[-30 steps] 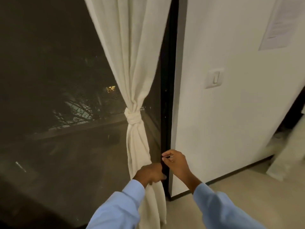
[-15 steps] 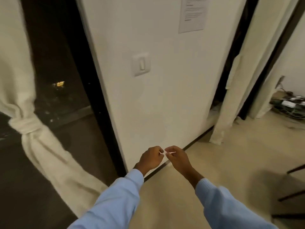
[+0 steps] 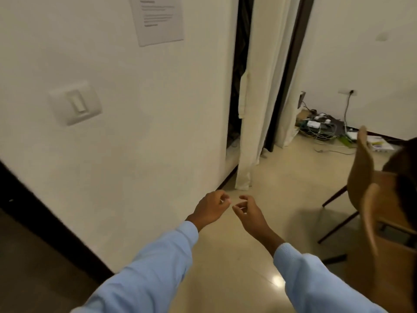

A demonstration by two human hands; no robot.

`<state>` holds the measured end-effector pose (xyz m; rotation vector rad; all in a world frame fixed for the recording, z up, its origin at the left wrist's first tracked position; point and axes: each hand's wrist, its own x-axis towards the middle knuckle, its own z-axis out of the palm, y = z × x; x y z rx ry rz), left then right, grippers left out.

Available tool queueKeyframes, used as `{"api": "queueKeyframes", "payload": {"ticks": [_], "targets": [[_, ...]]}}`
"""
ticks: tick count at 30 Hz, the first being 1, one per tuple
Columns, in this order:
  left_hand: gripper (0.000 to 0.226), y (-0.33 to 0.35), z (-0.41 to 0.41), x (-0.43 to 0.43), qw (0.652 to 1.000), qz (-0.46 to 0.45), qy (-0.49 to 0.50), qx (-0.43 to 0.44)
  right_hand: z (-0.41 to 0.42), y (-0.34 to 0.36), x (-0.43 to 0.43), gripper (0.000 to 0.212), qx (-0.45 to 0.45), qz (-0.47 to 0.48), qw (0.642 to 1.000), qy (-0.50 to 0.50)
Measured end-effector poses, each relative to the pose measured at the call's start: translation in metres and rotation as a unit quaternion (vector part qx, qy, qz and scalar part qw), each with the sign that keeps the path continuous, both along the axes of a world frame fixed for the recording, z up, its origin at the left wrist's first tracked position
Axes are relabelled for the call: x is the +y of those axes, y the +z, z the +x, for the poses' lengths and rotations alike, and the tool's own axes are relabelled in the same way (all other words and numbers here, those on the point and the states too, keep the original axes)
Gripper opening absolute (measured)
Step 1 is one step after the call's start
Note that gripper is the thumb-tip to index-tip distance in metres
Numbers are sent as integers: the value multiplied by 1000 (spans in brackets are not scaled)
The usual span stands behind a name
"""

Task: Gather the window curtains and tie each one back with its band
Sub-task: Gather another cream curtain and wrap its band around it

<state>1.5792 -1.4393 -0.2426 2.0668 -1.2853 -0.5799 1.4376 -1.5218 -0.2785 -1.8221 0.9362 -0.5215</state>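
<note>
Short of the untied curtain [image 3: 255,109], left hand [image 3: 211,208] and right hand [image 3: 248,213] hover, each grip curled fingertip-to-thumb, contents impossible to tell, seemingly poised to gather it.

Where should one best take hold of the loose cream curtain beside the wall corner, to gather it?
Probably grip the curtain at mid-height, level with its hanging band, coming from the room side: it hangs straight; the wall blocks its left.
</note>
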Motion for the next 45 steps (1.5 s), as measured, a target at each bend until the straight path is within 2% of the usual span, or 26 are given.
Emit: {"api": "queueKeyframes", "payload": {"ticks": [3, 15, 20, 28, 38, 45], "targets": [[33, -1, 5, -37, 999, -7, -34, -8, -2, 4, -30, 44, -3, -4, 1000, -22], [38, 9, 97, -207, 991, -28, -121, -40, 58, 41, -178, 51, -3, -52, 993, -108], [35, 24, 117, -265, 986, -77, -142, -47, 78, 55, -227, 51, -12, -72, 990, -119], [37, 25, 122, -374, 983, -113, -132, -50, 97, 58, -331, 52, -19, -97, 989, -113], [45, 43, 114, -524, 986, -125, -75, -78, 94, 73, -505, 53, -20, -111, 992, -57], [41, 50, 121, -597, 984, -152, -39, -88, 99, 82, -588, 52, -32, -114, 993, -26]]}}
